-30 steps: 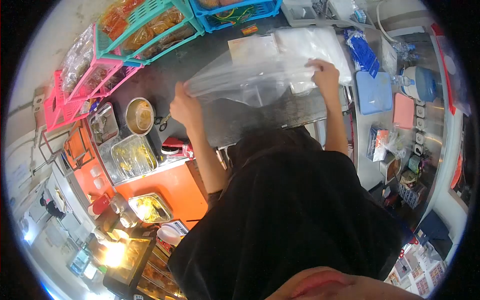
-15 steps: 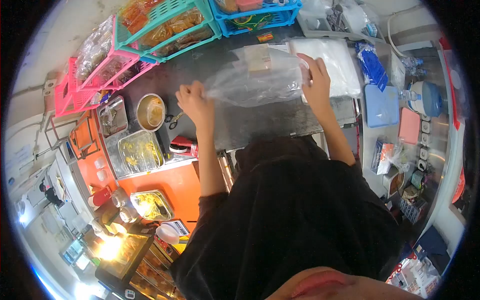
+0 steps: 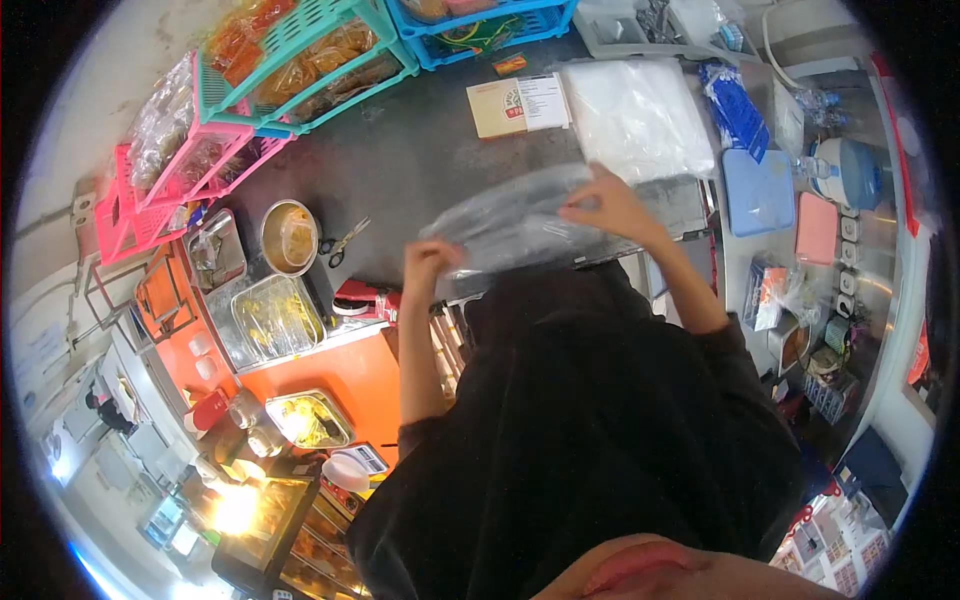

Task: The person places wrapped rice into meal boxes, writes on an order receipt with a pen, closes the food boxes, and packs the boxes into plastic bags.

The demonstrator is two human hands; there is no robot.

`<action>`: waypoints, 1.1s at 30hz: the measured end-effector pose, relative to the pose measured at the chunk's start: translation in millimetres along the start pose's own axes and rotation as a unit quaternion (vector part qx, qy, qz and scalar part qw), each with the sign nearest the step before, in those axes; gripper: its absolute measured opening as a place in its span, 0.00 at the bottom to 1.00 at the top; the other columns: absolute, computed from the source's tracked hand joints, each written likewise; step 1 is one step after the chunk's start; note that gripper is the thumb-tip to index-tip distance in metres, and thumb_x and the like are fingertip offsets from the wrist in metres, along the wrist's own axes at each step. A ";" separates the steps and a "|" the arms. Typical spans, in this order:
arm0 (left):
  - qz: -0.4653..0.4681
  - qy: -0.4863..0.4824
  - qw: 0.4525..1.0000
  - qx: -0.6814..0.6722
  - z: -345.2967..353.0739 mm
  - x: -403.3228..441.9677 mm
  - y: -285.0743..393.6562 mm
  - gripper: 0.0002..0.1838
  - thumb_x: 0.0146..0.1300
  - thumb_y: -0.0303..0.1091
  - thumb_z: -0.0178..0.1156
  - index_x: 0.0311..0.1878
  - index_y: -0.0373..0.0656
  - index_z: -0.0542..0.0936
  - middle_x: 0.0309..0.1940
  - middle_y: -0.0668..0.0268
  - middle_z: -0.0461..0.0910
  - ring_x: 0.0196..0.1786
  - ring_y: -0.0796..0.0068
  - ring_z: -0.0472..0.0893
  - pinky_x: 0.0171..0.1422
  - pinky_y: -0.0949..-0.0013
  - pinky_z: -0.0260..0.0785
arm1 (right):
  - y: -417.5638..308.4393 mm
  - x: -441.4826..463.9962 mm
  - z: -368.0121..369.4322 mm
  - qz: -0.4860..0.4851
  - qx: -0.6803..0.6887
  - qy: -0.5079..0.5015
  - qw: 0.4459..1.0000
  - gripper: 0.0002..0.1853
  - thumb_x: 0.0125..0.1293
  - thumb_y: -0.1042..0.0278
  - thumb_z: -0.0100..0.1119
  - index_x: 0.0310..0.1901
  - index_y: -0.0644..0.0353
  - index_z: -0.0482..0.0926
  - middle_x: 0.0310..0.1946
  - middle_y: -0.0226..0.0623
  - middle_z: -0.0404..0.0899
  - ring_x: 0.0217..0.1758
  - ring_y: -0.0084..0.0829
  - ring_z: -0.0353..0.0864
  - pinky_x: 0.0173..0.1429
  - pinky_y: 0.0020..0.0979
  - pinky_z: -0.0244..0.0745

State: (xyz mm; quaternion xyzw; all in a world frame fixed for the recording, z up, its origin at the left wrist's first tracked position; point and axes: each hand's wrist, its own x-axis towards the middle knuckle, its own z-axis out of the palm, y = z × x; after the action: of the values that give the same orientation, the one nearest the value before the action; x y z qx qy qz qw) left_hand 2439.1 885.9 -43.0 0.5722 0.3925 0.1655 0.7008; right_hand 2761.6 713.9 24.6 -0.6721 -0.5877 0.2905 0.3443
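A clear plastic bag (image 3: pixel 515 222) is stretched sideways between my hands, close to my body at the counter's front edge. My left hand (image 3: pixel 432 265) is closed on its left end, slightly blurred. With thumb and fingers pinched, my right hand (image 3: pixel 608 208) grips the bag's right end. Beyond the bag lies a stack of clear plastic bags (image 3: pixel 640 120). Beside that stack, a small brown box (image 3: pixel 495 108) with a white printed label (image 3: pixel 545 103) rests on the dark counter (image 3: pixel 400 150).
Scissors (image 3: pixel 345 243) and a steel bowl (image 3: pixel 290 238) are on the left, near a covered tray of yellow food (image 3: pixel 277 315). Teal baskets (image 3: pixel 300 70) and pink baskets (image 3: pixel 200 165) stand at the back left. A blue board (image 3: pixel 758 195) lies to the right.
Both hands have drawn the plastic bag toward my body, down from over the counter. The brown box, partly behind the bag before, now shows fully.
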 end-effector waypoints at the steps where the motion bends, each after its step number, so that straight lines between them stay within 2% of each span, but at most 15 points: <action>1: -0.012 -0.043 0.956 0.290 8.7 19.3 12.7 0.09 0.56 0.31 0.59 0.38 0.46 0.86 0.38 0.55 0.81 0.32 0.57 0.82 0.38 0.59 0.76 | 3.2 7.0 11.6 -0.102 -0.228 0.063 0.966 0.30 0.58 0.60 0.64 0.63 0.44 0.69 0.50 0.58 0.74 0.55 0.51 0.76 0.45 0.38 0.79; 3: 0.064 0.065 0.829 0.552 44.9 46.3 2.6 0.15 0.58 0.32 0.59 0.49 0.46 0.82 0.37 0.55 0.82 0.34 0.55 0.83 0.40 0.56 0.77 | 4.3 28.0 39.3 0.151 -0.285 -0.036 0.946 0.30 0.57 0.61 0.64 0.63 0.44 0.70 0.53 0.57 0.70 0.52 0.54 0.75 0.45 0.44 0.77; 4: 0.064 0.066 0.828 0.553 46.4 53.8 -12.4 0.15 0.58 0.32 0.59 0.49 0.46 0.82 0.37 0.55 0.82 0.34 0.55 0.83 0.40 0.56 0.77 | 16.4 33.4 50.8 0.232 -0.303 -0.072 0.921 0.30 0.56 0.61 0.64 0.63 0.43 0.70 0.53 0.57 0.69 0.51 0.55 0.74 0.45 0.46 0.77; 7: 0.073 0.132 0.760 0.633 57.8 69.8 -20.5 0.29 0.60 0.33 0.58 0.67 0.53 0.68 0.30 0.56 0.83 0.35 0.55 0.84 0.40 0.54 0.77 | 56.2 45.9 65.3 0.321 -0.424 -0.104 0.841 0.27 0.56 0.65 0.62 0.60 0.46 0.72 0.57 0.54 0.63 0.53 0.56 0.71 0.43 0.52 0.74; 9: -0.145 0.052 0.783 0.602 85.2 61.8 1.4 0.46 0.58 0.44 0.62 0.75 0.51 0.48 0.37 0.55 0.83 0.39 0.51 0.84 0.44 0.53 0.75 | 16.5 46.4 44.9 0.337 -0.449 -0.116 0.819 0.26 0.56 0.70 0.58 0.59 0.44 0.72 0.61 0.50 0.59 0.60 0.52 0.66 0.43 0.58 0.69; 11: -0.134 0.063 0.794 0.589 105.1 51.7 3.3 0.45 0.60 0.37 0.59 0.76 0.51 0.44 0.36 0.55 0.83 0.37 0.53 0.84 0.42 0.55 0.76 | 23.8 65.5 33.2 0.235 -0.418 -0.097 0.872 0.28 0.55 0.72 0.58 0.60 0.42 0.71 0.61 0.48 0.60 0.63 0.50 0.62 0.47 0.61 0.67; 14: -0.139 0.069 0.801 0.579 120.8 45.0 18.9 0.46 0.61 0.28 0.56 0.76 0.49 0.40 0.34 0.56 0.83 0.36 0.55 0.84 0.40 0.56 0.77 | 42.0 129.8 22.1 0.058 -0.251 0.044 0.965 0.29 0.55 0.67 0.63 0.61 0.43 0.71 0.66 0.48 0.56 0.71 0.50 0.56 0.64 0.75 0.47; 16: -0.150 0.064 0.797 0.582 118.7 38.5 35.1 0.46 0.60 0.27 0.56 0.76 0.48 0.40 0.34 0.56 0.82 0.37 0.54 0.84 0.41 0.57 0.77 | 49.3 161.2 26.2 0.080 -0.449 -0.007 0.890 0.47 0.51 0.64 0.69 0.72 0.32 0.54 0.67 0.48 0.56 0.71 0.50 0.55 0.64 0.75 0.47; 19: -0.142 0.013 0.809 0.570 106.1 37.4 34.4 0.41 0.58 0.25 0.57 0.74 0.46 0.50 0.41 0.51 0.80 0.41 0.52 0.83 0.44 0.55 0.77 | 76.3 191.1 27.0 -0.049 -0.408 -0.043 0.911 0.58 0.49 0.63 0.72 0.74 0.25 0.41 0.67 0.49 0.58 0.71 0.50 0.56 0.61 0.73 0.51; 22: -0.089 -0.039 0.818 0.567 87.2 43.6 6.5 0.35 0.56 0.24 0.57 0.69 0.44 0.61 0.50 0.45 0.75 0.45 0.49 0.82 0.47 0.53 0.76 | 55.4 199.4 15.7 -0.065 -0.363 -0.039 0.929 0.61 0.42 0.66 0.75 0.74 0.24 0.44 0.65 0.48 0.59 0.72 0.51 0.53 0.61 0.74 0.48; 24: -0.071 -0.018 0.852 0.518 78.4 44.6 2.5 0.31 0.52 0.24 0.60 0.62 0.42 0.66 0.55 0.43 0.69 0.47 0.46 0.80 0.49 0.51 0.75 | -12.2 187.3 -13.2 -0.047 -0.368 -0.098 0.923 0.62 0.40 0.64 0.76 0.74 0.28 0.44 0.65 0.49 0.59 0.73 0.50 0.52 0.66 0.67 0.48; 25: -0.077 -0.018 0.853 0.515 75.0 41.1 -3.3 0.31 0.52 0.24 0.60 0.62 0.42 0.66 0.55 0.43 0.69 0.47 0.46 0.80 0.49 0.51 0.75 | -41.7 177.8 -25.3 -0.048 -0.260 -0.134 0.955 0.62 0.39 0.63 0.77 0.74 0.34 0.44 0.65 0.49 0.59 0.72 0.51 0.52 0.68 0.62 0.51; 27: 0.182 0.029 0.873 0.452 71.6 41.5 -14.5 0.34 0.48 0.23 0.62 0.62 0.42 0.66 0.47 0.46 0.75 0.44 0.44 0.80 0.48 0.52 0.75 | -69.3 152.3 -26.7 -0.080 -0.033 -0.159 0.983 0.62 0.37 0.61 0.77 0.73 0.46 0.46 0.65 0.50 0.58 0.71 0.52 0.53 0.70 0.52 0.53; 31: 0.119 0.013 0.942 0.315 73.4 41.1 35.3 0.35 0.46 0.23 0.63 0.62 0.41 0.65 0.43 0.46 0.76 0.42 0.43 0.80 0.47 0.51 0.75 | -45.8 91.6 35.5 -0.103 0.234 -0.110 0.961 0.58 0.36 0.60 0.78 0.69 0.57 0.50 0.65 0.52 0.56 0.70 0.54 0.54 0.71 0.49 0.54; 33: 0.066 -0.002 0.972 0.226 69.9 33.5 61.3 0.36 0.45 0.23 0.63 0.62 0.40 0.65 0.40 0.46 0.77 0.41 0.42 0.80 0.46 0.51 0.75 | -15.6 75.2 51.9 -0.074 0.135 -0.108 0.982 0.58 0.35 0.60 0.78 0.68 0.56 0.51 0.65 0.52 0.56 0.71 0.54 0.53 0.71 0.48 0.54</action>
State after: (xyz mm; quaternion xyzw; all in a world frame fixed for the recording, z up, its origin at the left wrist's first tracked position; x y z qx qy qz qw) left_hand 2525.5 879.5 4.6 0.7403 0.3801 0.1173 0.5420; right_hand 2721.8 795.7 7.3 -0.5388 -0.6248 0.4118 0.3869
